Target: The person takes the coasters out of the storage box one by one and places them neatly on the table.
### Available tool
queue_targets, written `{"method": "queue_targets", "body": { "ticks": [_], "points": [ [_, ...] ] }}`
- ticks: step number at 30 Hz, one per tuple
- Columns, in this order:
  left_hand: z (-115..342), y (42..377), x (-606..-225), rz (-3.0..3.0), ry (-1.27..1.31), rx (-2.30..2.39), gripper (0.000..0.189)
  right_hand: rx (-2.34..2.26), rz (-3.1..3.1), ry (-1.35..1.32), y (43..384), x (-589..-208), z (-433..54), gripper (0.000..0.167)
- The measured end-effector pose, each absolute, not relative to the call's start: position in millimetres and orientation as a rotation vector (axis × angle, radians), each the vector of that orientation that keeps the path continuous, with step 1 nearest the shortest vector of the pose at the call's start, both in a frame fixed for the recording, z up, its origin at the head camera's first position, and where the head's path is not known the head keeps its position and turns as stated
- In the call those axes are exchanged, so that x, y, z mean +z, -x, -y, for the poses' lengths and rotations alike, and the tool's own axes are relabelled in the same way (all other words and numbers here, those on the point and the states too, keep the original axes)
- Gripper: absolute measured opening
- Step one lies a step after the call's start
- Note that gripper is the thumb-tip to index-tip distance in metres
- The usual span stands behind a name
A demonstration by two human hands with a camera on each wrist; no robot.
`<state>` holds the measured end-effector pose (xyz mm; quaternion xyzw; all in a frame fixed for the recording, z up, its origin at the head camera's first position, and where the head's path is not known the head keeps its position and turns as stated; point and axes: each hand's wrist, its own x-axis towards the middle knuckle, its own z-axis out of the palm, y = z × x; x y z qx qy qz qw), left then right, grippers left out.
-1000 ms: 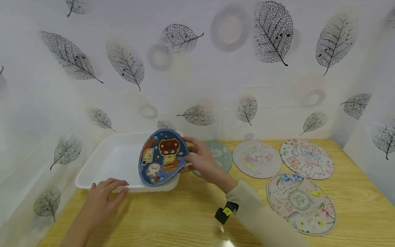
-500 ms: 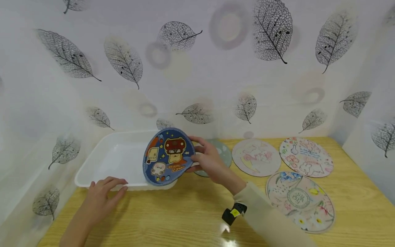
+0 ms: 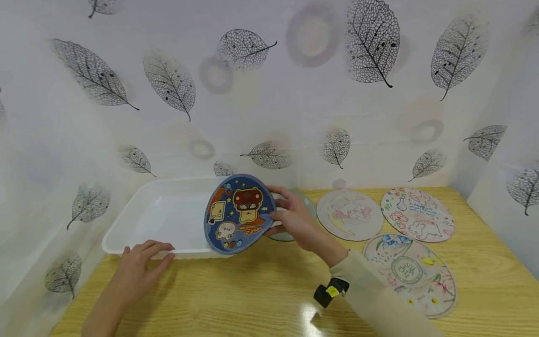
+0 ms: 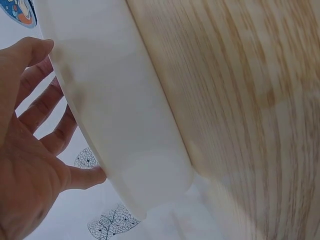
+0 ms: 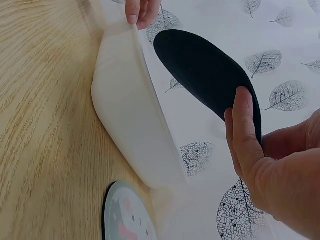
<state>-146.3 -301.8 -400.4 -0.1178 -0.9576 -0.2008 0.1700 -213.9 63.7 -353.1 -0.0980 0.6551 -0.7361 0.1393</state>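
Note:
In the head view my right hand (image 3: 301,222) pinches the right edge of a round blue mouse pad (image 3: 240,215) with bear cartoons and a stitched rim. The pad is tilted up and bends where the fingers hold it. Its plain black back (image 5: 205,70) faces the right wrist camera. Behind and left of it stands a white plastic basin (image 3: 168,224), whose right end the pad partly hides. My left hand (image 3: 141,271) holds the basin's front rim, thumb outside and fingers reaching over the edge, as the left wrist view also shows.
Right of the basin, a grey-green round mat (image 3: 310,206) lies partly behind my right hand. Further right are a pink moon mat (image 3: 350,215), a bunny mat (image 3: 418,215) and a floral mat (image 3: 410,276) on the wooden table (image 3: 236,299). A leaf-print curtain (image 3: 269,107) encloses the back.
My right hand has moved to the right with the blue mouse pad, away from the basin's middle. The left hand stays at the basin's rim.

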Motion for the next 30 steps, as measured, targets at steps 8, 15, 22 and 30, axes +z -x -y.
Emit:
{"method": "queue_targets", "body": {
  "ticks": [8, 15, 22, 30],
  "points": [
    [302, 147, -402, 2.669, 0.369, -0.579, 0.014, -2.127, -1.922, 0.265, 209, -350, -69, 0.064],
    [303, 146, -400, 2.666, 0.399, -0.588, 0.014, -2.127, -1.924, 0.254, 205, -349, -77, 0.064],
    [304, 146, -399, 2.673, 0.408, -0.59, 0.014, -2.117, -1.938, 0.296, 200, -351, -87, 0.064],
    [304, 147, -400, 2.68, 0.409, -0.586, 0.013, -2.106, -1.957, 0.288, 195, -352, -104, 0.062]
  ]
}}
